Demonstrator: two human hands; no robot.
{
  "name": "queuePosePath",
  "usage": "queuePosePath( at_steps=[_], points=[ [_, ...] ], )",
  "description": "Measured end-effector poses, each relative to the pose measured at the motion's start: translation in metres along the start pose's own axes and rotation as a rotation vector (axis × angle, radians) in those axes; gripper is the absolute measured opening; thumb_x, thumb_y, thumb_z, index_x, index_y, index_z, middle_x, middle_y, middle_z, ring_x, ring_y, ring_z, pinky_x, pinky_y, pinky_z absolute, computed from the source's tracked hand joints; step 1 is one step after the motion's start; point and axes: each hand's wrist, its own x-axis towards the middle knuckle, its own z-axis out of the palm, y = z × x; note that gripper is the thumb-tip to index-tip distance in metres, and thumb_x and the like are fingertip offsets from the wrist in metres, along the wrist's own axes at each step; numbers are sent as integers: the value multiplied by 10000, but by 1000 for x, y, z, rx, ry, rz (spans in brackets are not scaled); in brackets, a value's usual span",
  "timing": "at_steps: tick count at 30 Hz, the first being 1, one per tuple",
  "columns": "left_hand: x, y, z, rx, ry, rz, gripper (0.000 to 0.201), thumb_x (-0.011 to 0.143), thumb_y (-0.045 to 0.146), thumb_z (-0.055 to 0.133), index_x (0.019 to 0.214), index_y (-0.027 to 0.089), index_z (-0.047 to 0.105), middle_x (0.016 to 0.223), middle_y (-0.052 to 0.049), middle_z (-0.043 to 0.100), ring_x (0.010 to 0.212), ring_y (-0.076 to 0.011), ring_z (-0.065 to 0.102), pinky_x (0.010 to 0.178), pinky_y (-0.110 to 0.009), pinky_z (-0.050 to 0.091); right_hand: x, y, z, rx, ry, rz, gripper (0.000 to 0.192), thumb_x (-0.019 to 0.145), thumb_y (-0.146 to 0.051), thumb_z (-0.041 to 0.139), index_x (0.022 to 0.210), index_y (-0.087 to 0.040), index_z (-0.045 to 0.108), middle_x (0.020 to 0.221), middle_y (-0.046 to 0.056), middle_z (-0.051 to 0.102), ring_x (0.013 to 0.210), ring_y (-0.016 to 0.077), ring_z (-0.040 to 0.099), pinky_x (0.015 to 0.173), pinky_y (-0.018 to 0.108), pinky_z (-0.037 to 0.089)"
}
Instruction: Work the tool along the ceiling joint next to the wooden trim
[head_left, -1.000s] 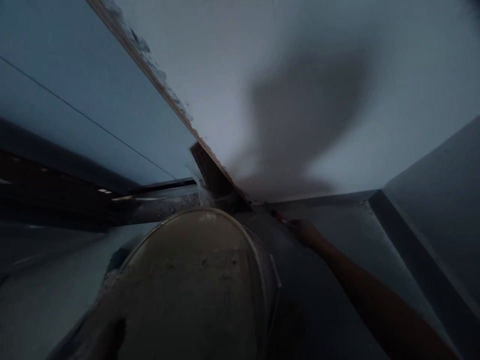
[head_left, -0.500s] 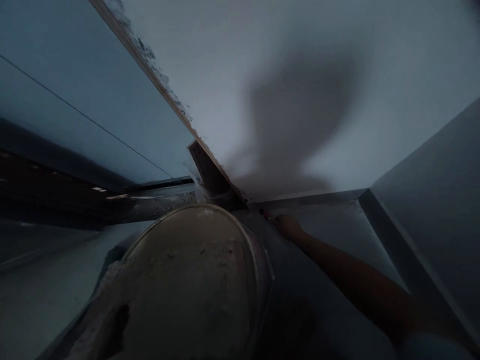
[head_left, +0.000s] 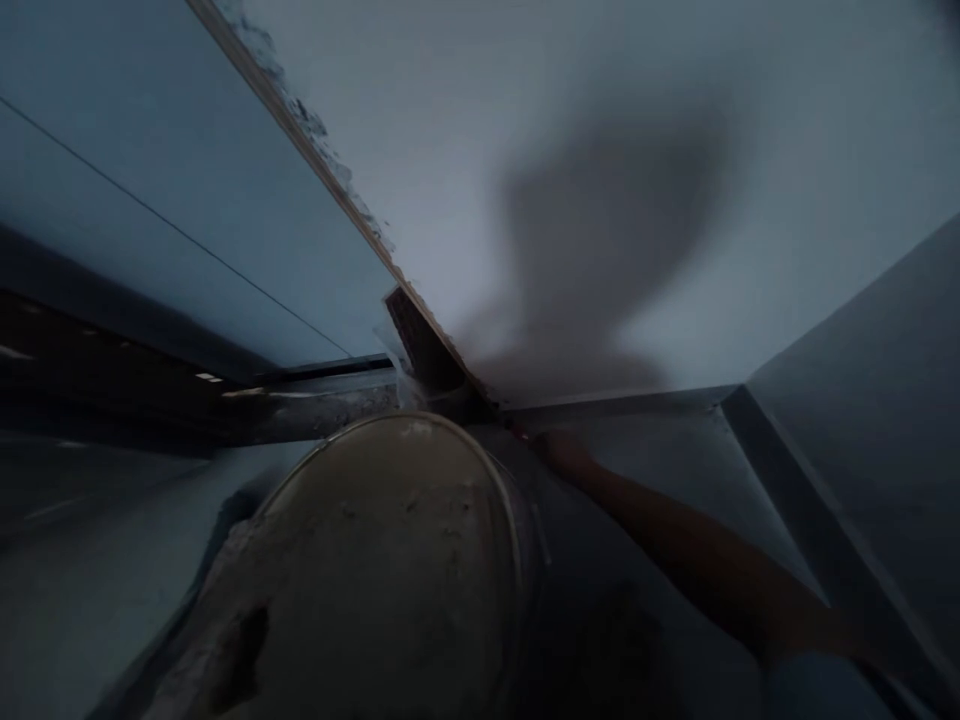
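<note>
My right hand (head_left: 564,456) reaches forward from the lower right, its fingers closed round a small tool with a reddish handle (head_left: 519,431). The light is too dim to show what kind of tool it is. Its tip is close to the bottom of the white wall (head_left: 442,130), near the lower end of a wooden edge strip (head_left: 300,140). A large round bucket (head_left: 390,440) stands left of my hand, with pale, crusted material inside. My left hand does not show.
A dark baseboard (head_left: 622,402) runs along the wall's foot to the right corner, where a dark strip (head_left: 795,500) continues toward me. Behind the bucket, a dark opening (head_left: 424,345) lies beside the wooden strip. My shadow falls on the wall.
My right hand has moved slightly left with the tool, toward the lower end of the wooden strip. The view has shifted a little; the bucket stays in place.
</note>
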Motion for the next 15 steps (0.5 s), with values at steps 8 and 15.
queuePosePath(
  at_steps=[8,15],
  points=[
    [-10,-5,-4,49,42,4,626,817,675,427,1390,431,366,1227,-61,627,1186,-290,536,933,-547,469,-18,24,3,55,-4,95,661,916,-592,244,956,-136,719,952,163,709,863,227,667,653,256,415],
    [-11,-2,0,57,65,10,526,790,674,453,1293,518,456,1240,26,626,1224,-291,514,920,-466,487,-14,5,4,29,-23,61,723,916,-606,189,939,-124,727,963,187,706,896,257,668,691,281,442]
  ],
)
